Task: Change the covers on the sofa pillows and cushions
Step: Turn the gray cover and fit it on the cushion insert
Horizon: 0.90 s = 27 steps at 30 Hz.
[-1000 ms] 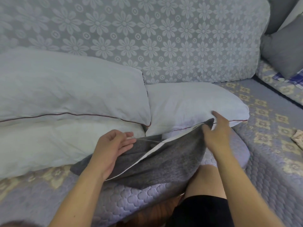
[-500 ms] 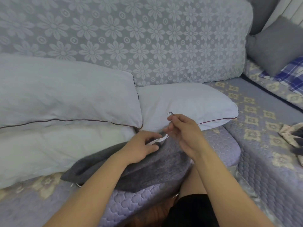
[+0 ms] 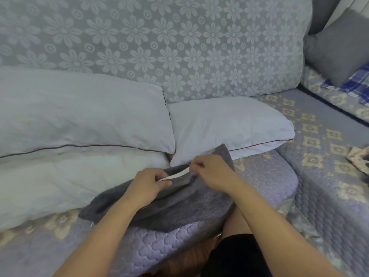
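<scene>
— Two hands on one thing? What is it?

— A grey cover (image 3: pixel 179 200), lying limp on the front edge of the sofa seat (image 3: pixel 265 172), its far corner leaning against the smaller white pillow (image 3: pixel 229 124).

— How are the hands placed on the cover?

— Both at its open edge, where a white strip (image 3: pixel 175 175) runs along it. The left hand (image 3: pixel 148 183) is curled closed, its fingers (image 3: pixel 161 179) pinching the nearer end of that strip. The right hand (image 3: pixel 211 170) is closed too, gripping the cover's edge at the strip's farther end.

— And the pillows?

— Beyond the cover, toward the flowered sofa back (image 3: pixel 179 47). The smaller one lies just behind it; a larger white pillow (image 3: pixel 79 116) with dark piping sits to the left of the cover, stacked on another white one (image 3: pixel 60 180).

— Anything to the right of the cover?

— Well apart, a grey cushion (image 3: pixel 339 48) stands in the sofa's corner, with a blue checked cloth (image 3: pixel 355 84) beneath it.
</scene>
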{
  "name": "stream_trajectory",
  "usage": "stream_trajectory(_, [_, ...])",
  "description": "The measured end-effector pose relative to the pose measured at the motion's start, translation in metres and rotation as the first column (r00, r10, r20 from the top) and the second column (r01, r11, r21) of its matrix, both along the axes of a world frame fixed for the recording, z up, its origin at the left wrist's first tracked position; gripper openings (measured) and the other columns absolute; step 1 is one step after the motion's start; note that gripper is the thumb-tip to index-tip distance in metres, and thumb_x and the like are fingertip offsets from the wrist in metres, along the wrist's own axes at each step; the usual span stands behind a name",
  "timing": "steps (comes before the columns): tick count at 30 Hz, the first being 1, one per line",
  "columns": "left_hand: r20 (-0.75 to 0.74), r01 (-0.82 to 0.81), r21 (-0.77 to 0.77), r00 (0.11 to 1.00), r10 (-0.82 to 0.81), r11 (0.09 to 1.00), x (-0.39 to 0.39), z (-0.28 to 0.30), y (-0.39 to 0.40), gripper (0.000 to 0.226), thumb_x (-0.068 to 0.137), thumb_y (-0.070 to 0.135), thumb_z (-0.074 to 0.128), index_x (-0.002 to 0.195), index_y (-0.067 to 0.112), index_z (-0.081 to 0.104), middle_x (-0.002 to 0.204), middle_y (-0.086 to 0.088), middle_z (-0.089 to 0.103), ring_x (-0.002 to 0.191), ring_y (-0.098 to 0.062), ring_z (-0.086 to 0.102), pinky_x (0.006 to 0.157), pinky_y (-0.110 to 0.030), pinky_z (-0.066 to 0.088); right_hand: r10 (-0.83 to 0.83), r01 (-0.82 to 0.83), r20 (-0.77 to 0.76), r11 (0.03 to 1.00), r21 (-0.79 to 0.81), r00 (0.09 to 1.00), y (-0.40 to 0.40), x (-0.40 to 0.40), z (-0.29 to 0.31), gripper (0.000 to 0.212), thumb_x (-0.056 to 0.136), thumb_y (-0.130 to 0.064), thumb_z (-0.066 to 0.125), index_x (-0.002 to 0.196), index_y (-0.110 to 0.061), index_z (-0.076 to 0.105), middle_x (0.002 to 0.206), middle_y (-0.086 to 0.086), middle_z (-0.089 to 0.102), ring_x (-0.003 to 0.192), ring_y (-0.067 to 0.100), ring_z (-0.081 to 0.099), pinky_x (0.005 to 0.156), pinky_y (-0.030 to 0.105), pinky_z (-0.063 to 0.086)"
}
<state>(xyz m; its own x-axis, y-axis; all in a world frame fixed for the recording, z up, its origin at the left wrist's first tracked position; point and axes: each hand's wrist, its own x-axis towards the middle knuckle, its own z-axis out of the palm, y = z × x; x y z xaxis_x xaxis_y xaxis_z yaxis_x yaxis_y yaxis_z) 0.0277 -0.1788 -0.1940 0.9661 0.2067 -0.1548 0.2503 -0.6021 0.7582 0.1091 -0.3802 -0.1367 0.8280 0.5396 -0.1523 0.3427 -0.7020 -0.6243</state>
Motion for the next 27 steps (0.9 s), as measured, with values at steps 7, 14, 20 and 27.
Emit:
stream_trajectory(7, [-0.035,0.022,-0.434,0.999,-0.041,0.9,-0.004,0.003,0.012,0.014,0.094,0.029,0.07,0.088,0.021,0.08,0.087,0.001,0.076,0.084,-0.009,0.064,0.088,-0.034,0.049,0.175,-0.202,-0.222,0.974,-0.106,0.959,0.016,-0.008,-0.007,0.03,0.094,-0.034,0.058,0.066,-0.03,0.069,0.067,-0.007,0.062,0.064,0.008,0.057,0.068,0.03,0.049])
stream_trajectory(14, [-0.102,-0.121,-0.696,0.992,0.069,0.707,-0.002,0.005,-0.002,0.025,0.103,0.02,0.055,0.095,0.004,0.073,0.091,-0.009,0.075,0.086,-0.016,0.067,0.082,-0.028,0.051,-0.175,0.356,-0.427,0.849,0.391,0.887,0.019,-0.019,-0.028,0.031,0.094,-0.033,0.063,0.069,-0.016,0.071,0.077,0.0,0.06,0.08,0.015,0.051,0.075,0.03,0.038])
stream_trajectory(20, [-0.148,-0.084,-0.723,0.988,-0.034,0.685,-0.003,0.0,-0.005,0.019,0.102,0.021,0.058,0.101,0.013,0.075,0.102,-0.01,0.077,0.097,-0.02,0.07,0.097,-0.038,0.05,-0.096,0.541,-0.588,0.532,0.652,0.803,0.037,-0.034,-0.032,0.027,0.092,-0.019,0.067,0.066,-0.014,0.071,0.086,0.006,0.069,0.086,0.019,0.057,0.084,0.031,0.043])
stream_trajectory(27, [0.222,0.132,-0.359,0.974,-0.053,0.924,0.001,0.0,-0.018,0.03,0.098,0.019,0.064,0.114,0.043,0.07,0.073,0.022,0.063,0.07,0.005,0.056,0.07,-0.012,0.044,0.013,0.57,-0.636,0.429,0.701,0.772,0.042,-0.04,-0.027,0.028,0.098,-0.018,0.059,0.078,0.0,0.065,0.078,0.016,0.07,0.079,0.026,0.068,0.079,0.032,0.055])
